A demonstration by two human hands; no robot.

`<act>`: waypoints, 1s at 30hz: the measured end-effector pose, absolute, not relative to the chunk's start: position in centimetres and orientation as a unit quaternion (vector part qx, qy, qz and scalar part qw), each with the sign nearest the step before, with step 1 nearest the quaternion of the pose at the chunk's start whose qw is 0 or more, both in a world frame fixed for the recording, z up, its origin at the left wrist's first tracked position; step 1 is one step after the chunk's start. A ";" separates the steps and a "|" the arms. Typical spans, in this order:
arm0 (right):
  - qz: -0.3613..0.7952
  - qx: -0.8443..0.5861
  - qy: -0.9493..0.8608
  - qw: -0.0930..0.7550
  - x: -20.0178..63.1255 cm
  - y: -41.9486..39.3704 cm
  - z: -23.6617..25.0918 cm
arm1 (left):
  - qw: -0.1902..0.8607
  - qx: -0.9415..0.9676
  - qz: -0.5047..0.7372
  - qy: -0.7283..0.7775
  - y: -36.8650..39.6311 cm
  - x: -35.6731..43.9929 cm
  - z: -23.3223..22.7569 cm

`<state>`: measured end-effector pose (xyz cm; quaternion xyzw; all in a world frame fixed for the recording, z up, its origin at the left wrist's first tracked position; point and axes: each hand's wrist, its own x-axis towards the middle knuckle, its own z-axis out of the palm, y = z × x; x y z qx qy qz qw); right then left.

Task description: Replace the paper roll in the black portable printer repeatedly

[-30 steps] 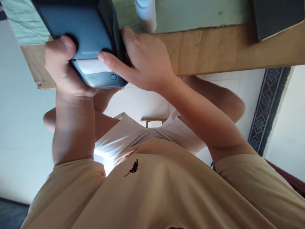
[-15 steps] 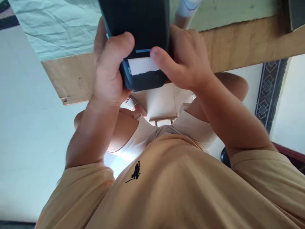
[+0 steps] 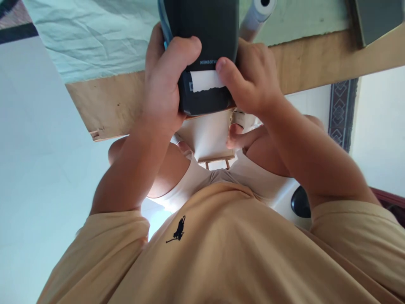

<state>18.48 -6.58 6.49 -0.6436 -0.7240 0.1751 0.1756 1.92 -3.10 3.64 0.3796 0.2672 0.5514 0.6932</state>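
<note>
A dark label printer (image 3: pixel 207 40) marked NIIMBOT is held at the table's edge, its upper part cut off by the frame. From its slot sticks a short strip of white label paper (image 3: pixel 204 80) with a ragged edge. My left hand (image 3: pixel 166 80) grips the printer's left side, thumb laid over the top face. On the other side my right hand (image 3: pixel 256 78) is closed around it, with the thumb at the right end of the paper strip. The fingers beneath the printer are mostly hidden. Just behind my right hand lies a white roll (image 3: pixel 257 19) with a dark hole in its end.
A pale green cloth (image 3: pixel 95 38) covers much of the wooden table (image 3: pixel 110 105), whose bare edge faces me. At the far right rests a dark flat object (image 3: pixel 379 21), partly out of frame. My legs are below the table edge, and a black round object (image 3: pixel 300 202) is on the floor.
The printer and both hands have shifted to the right in view. The printer's lettering and the end of the white roll show more clearly. Both hands keep their hold.
</note>
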 end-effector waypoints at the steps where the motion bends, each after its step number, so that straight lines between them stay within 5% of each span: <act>1: 0.178 -0.641 -0.725 0.178 18.5 -6.6 6.5 | 0.689 0.375 0.559 0.269 -2.8 2.1 3.3; 15: 0.248 -0.675 -0.681 0.137 17.3 -6.7 9.0 | 0.711 0.400 0.511 0.269 -9.7 0.6 5.7; 30: 0.221 -0.672 -0.693 0.140 17.5 -7.2 10.1 | 0.702 0.422 0.513 0.255 -3.1 1.3 4.0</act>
